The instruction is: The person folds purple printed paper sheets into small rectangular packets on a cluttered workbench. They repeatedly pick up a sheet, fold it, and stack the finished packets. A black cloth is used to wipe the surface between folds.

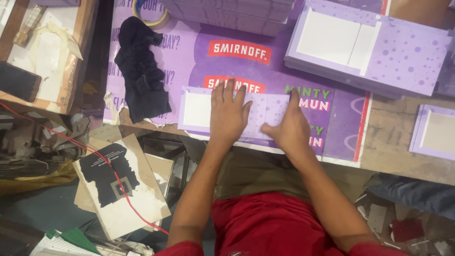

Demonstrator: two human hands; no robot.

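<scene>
Purple card point(265, 111) at table edge, both hands flat atop.

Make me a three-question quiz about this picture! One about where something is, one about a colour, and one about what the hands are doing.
1. Where is the dark cloth?
A. left of the hands
B. on the stack of sheets
C. on the floor

2. What colour is the flat card under the hands?
A. green
B. light purple with a white panel
C. black

3. How do the left hand and right hand rest on the card?
A. curled into fists
B. lifted off it
C. pressed flat, fingers spread

Answers: 1 A, the cloth lies at the table's left; 2 B, purple border around white; 3 C, both palms lie flat on it.
</scene>
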